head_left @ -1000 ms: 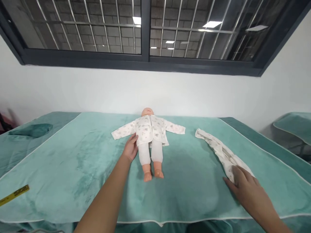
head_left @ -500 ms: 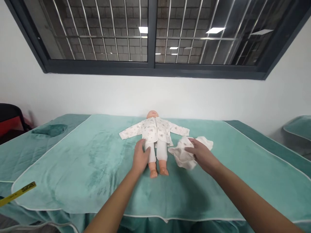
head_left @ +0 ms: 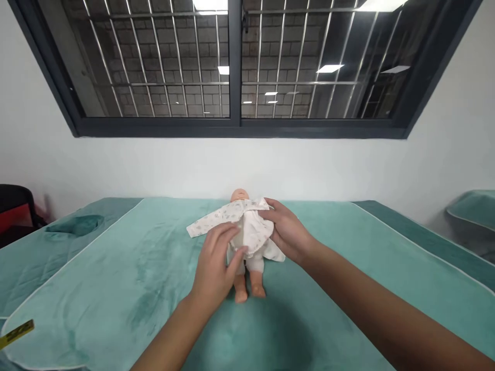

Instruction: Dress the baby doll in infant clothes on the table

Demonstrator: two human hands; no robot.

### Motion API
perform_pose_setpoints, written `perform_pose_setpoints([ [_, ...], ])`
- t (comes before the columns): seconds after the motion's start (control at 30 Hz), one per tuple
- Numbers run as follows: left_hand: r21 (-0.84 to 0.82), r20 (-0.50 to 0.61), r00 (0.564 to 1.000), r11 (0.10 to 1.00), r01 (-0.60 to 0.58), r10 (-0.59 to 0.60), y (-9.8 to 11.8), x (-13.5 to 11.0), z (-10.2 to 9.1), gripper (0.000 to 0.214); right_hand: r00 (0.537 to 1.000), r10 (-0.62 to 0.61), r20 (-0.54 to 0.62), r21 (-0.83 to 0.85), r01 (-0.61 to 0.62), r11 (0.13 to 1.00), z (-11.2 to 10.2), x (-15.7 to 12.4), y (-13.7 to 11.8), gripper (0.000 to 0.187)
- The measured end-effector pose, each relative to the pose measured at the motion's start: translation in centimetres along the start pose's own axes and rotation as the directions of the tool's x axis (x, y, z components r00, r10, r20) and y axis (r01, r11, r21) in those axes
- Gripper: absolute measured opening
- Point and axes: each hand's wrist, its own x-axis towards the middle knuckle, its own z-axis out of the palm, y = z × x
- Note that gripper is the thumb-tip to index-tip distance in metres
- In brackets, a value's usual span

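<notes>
A baby doll (head_left: 240, 194) lies on its back on the bed, feet towards me. It wears a white printed baby jacket (head_left: 211, 221), one sleeve stretched out to the left, and white trousers (head_left: 255, 264); its feet are bare. Over the doll's middle, my right hand (head_left: 288, 229) grips a soft white printed cloth garment (head_left: 258, 232), whose exact kind I cannot make out. My left hand (head_left: 218, 260) is at the garment's left edge, thumb and fingers apart; whether they touch it is unclear. The hands and the garment hide much of the doll's torso and the other sleeve.
A green plush sheet (head_left: 127, 288) with white piping covers the bed. Behind it stand a white wall (head_left: 162, 165) and a dark-framed barred window (head_left: 235, 128). A black and red object (head_left: 15, 211) is at the far left, a yellow strip (head_left: 17, 332) at the lower left.
My right hand has carried the white garment from beside the doll leftward over its torso. My left hand has come off the doll's leg to the garment's edge. The view has tilted up slightly.
</notes>
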Motion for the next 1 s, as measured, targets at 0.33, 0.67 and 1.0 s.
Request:
perform_pose_setpoints([
  [0.33,-0.222,0.102,0.955,0.929,0.296,-0.279,0.8,4.2,-2.1,0.019,0.885,-0.281,0.370,-0.733,0.465,0.497,-0.7,-1.0,-2.4,0.027],
  [0.67,-0.467,0.074,0.924,0.805,0.365,-0.376,6.0,7.2,-7.0,0.018,0.809,-0.394,0.437,-0.648,0.587,0.485,0.4,-1.0,-5.3,0.012],
  [1.0,-0.463,0.528,0.809,0.711,0.529,-0.259,6.1,9.6,-9.1,0.022,0.892,-0.203,0.405,-0.217,0.309,0.926,2.5,0.2,-7.3,0.028],
])
